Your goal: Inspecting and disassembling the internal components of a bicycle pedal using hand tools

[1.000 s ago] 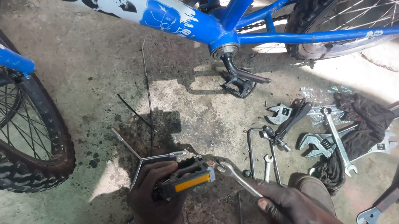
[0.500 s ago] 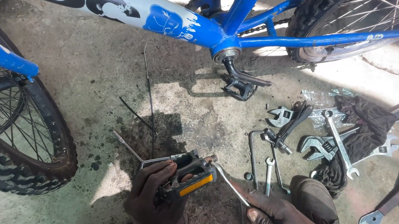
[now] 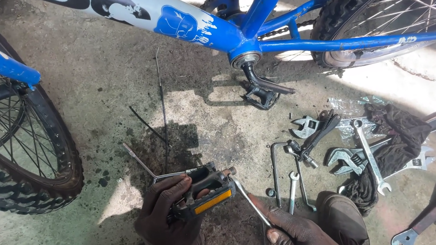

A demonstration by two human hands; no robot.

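My left hand [image 3: 168,227] is wrapped around a black bicycle pedal [image 3: 204,194] with an orange reflector, low in the centre. My right hand [image 3: 300,235] grips a slim wrench [image 3: 250,200] whose end meets the pedal's axle. At two o'clock, loose spanners [image 3: 367,155] lie on the concrete floor [image 3: 91,98]; at twelve, the blue bicycle frame [image 3: 251,27].

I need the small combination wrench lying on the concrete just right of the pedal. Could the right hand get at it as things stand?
Probably yes, once freed. The small combination wrench lies uncovered on the concrete beside the right hand, nothing between them. But that hand grips a thin metal tool set against the pedal, which the left hand holds.
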